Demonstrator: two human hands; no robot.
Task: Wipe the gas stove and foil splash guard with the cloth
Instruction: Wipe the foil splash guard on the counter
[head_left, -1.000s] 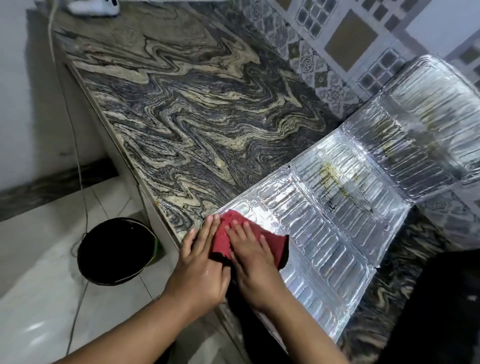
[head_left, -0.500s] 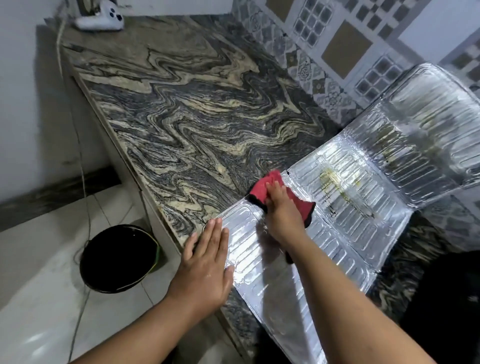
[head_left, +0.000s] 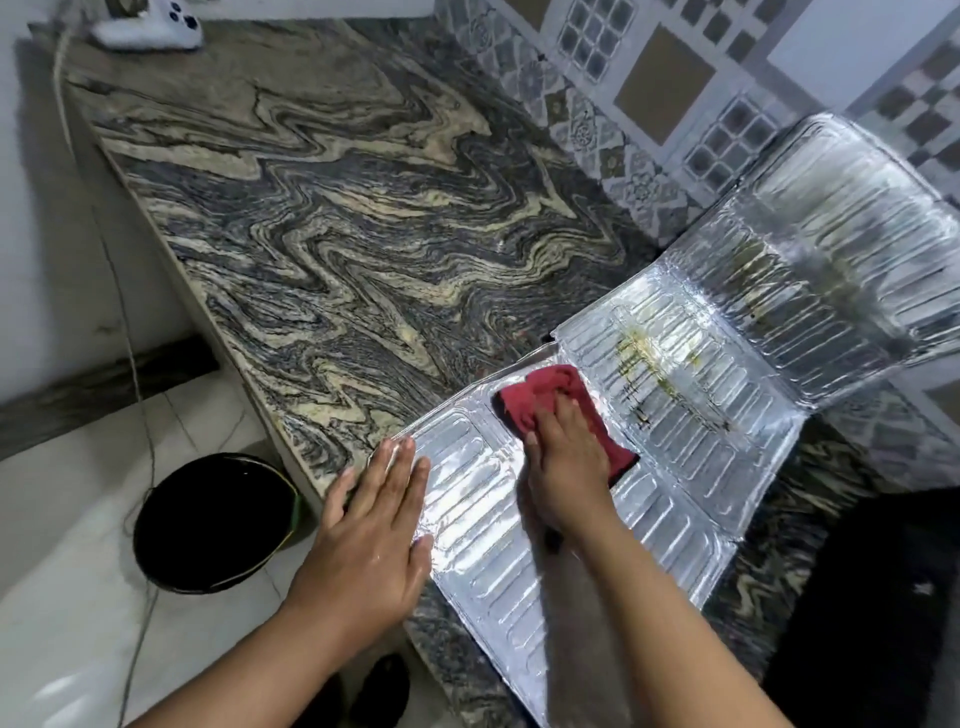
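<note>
A black bucket (head_left: 215, 522) is seen on the floor beside the swirled granite counter (head_left: 337, 218). The foil splash guard (head_left: 675, 426) (yellow-stained) is laid flat there, pinned by the flattened left hand (head_left: 371, 535); a red cloth (head_left: 558, 410) is pressed under the right hand (head_left: 566, 467).

foil splash guard (head_left: 675, 415): thin shiny metal foil, embossed ribs, mirror glare, yellowish greasy streaks | cloth (head_left: 566, 410): red, soft napped fabric, matt | countertop (head_left: 337, 234): polished stone, wavy grey-cream veining, smooth | wall tiles (head_left: 649, 78): glazed, patterned | floor (head_left: 62, 519): glossy pale tile | bucket (head_left: 213, 522): black, looks plastic
</note>
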